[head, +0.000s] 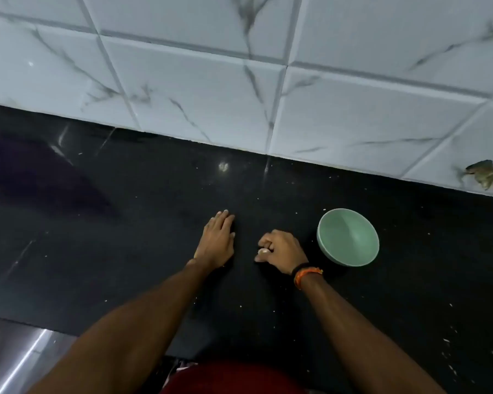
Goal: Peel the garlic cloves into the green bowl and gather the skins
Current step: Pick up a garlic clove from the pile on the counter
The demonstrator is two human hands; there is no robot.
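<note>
My right hand (281, 250) is curled, its fingers pinching something small and pale, which I take to be a garlic clove (264, 251), though it is too small to be sure. A dark band with an orange thread (306, 273) sits on that wrist. My left hand (217, 241) lies flat, palm down, fingers straight and together, pressing on the black counter (125, 223) and holding nothing. The two hands are near each other, apart, with the left one slightly farther from my body.

The green bowl (348, 237) stands upright on the counter just to the right of my right hand, close beside it but not touching. From here its inside looks bare; I cannot tell whether a clove lies low in it. My right hand is plainly the nearer one, so I judge the next drop calls for a short move rightward over the rim.

Tiny pale flecks, likely skin scraps (450, 345), dot the counter, thickest toward the near right edge, well apart from both hands. Beyond the counter rises a white marbled tile wall (211, 66) with a chipped spot (483, 173) at far right
</note>
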